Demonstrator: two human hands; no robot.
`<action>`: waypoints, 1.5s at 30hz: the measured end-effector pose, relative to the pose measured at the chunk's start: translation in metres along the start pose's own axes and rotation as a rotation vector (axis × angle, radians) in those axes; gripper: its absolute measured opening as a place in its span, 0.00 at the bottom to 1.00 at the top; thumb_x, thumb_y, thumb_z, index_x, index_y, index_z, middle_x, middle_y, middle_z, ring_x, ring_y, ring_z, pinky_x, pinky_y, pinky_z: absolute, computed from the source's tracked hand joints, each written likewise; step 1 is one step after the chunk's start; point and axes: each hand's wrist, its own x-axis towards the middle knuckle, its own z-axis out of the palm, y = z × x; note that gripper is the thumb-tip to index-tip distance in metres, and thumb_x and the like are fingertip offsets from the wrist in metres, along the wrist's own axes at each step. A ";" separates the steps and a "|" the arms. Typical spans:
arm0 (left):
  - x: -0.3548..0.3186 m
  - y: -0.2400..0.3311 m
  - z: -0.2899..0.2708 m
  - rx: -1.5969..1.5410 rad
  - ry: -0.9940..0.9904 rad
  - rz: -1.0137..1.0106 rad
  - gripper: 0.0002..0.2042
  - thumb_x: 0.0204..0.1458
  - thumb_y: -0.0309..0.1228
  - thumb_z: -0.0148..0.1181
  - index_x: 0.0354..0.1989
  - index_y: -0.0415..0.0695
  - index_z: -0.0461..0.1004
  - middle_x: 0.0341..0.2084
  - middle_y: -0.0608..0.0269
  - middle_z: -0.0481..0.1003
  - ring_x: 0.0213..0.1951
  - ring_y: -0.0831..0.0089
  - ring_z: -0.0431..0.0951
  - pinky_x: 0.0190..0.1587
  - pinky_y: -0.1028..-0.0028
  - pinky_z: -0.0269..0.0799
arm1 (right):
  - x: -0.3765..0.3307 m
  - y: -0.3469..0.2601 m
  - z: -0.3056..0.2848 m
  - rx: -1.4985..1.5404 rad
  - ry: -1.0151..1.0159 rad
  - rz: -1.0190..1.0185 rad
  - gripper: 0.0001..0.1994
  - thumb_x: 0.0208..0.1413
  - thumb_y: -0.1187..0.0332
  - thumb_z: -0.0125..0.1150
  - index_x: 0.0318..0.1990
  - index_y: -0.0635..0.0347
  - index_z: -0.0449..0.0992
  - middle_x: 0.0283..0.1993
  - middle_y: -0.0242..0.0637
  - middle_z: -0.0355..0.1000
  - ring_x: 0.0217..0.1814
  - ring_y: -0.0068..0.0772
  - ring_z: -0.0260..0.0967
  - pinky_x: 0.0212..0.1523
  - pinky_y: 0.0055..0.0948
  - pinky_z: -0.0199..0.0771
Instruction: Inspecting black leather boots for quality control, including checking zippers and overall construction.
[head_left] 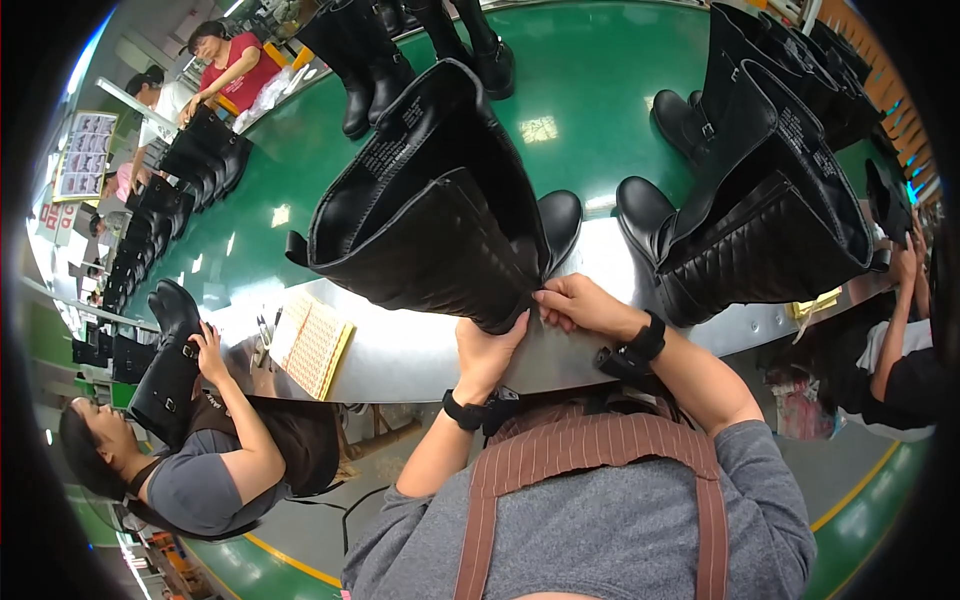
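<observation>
"Was there any writing to see?"

"Yes, rows of pale print (pixel 385 150) ran down the inner lining of the tall black boot (pixel 430 235), and similar lines showed inside the second boot (pixel 770 240). Off to the left hung a chart (pixel 87 155) of small pictures, with a sign (pixel 60 222) in red characters below it."

"And the yellow-edged pad (pixel 312 345)?"

"It lay on the metal bench edge (pixel 420 365), left of the boot, covered in rows of orange marks too small to make out."

"Where was the boot, then?"

"Straight ahead of the person, just beyond both hands, its wide top gaping toward the camera and its toe pointing away."

"How did the hands stand?"

"The left hand (pixel 488 352) was partly closed about the boot's low end, thumb along it, fingers hidden behind. The right hand (pixel 582 303) was curled in, thumb and forefinger pinched together against the boot's lower back; I couldn't tell what, if anything, was between them."
</observation>
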 end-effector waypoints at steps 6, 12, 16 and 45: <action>-0.001 0.004 0.002 0.078 0.056 0.020 0.16 0.40 0.26 0.70 0.39 0.36 0.75 0.34 0.58 0.79 0.37 0.70 0.79 0.41 0.72 0.73 | -0.015 -0.034 0.013 0.143 0.121 0.009 0.16 0.63 0.63 0.49 0.25 0.62 0.71 0.21 0.28 0.66 0.18 0.15 0.60 0.20 0.18 0.60; -0.004 0.007 0.007 0.084 0.077 0.052 0.16 0.40 0.28 0.70 0.39 0.37 0.77 0.33 0.56 0.79 0.38 0.66 0.80 0.42 0.69 0.72 | -0.086 -0.167 -0.007 0.293 -0.064 -0.641 0.16 0.64 0.66 0.46 0.24 0.63 0.68 0.19 0.32 0.65 0.15 0.20 0.61 0.16 0.18 0.58; -0.007 0.004 0.009 0.063 -0.082 0.010 0.20 0.41 0.27 0.70 0.43 0.37 0.73 0.37 0.60 0.78 0.38 0.74 0.77 0.40 0.73 0.73 | -0.086 -0.198 0.010 0.214 -0.114 -0.616 0.19 0.67 0.62 0.44 0.24 0.62 0.68 0.20 0.31 0.66 0.16 0.19 0.62 0.19 0.17 0.61; 0.053 0.000 0.164 -0.052 -1.024 -0.308 0.08 0.61 0.32 0.50 0.36 0.39 0.70 0.19 0.66 0.72 0.18 0.82 0.66 0.22 0.81 0.61 | -0.154 0.037 -0.098 0.008 0.671 -0.317 0.21 0.42 0.77 0.70 0.47 0.65 0.74 0.46 0.35 0.75 0.46 0.26 0.72 0.49 0.27 0.71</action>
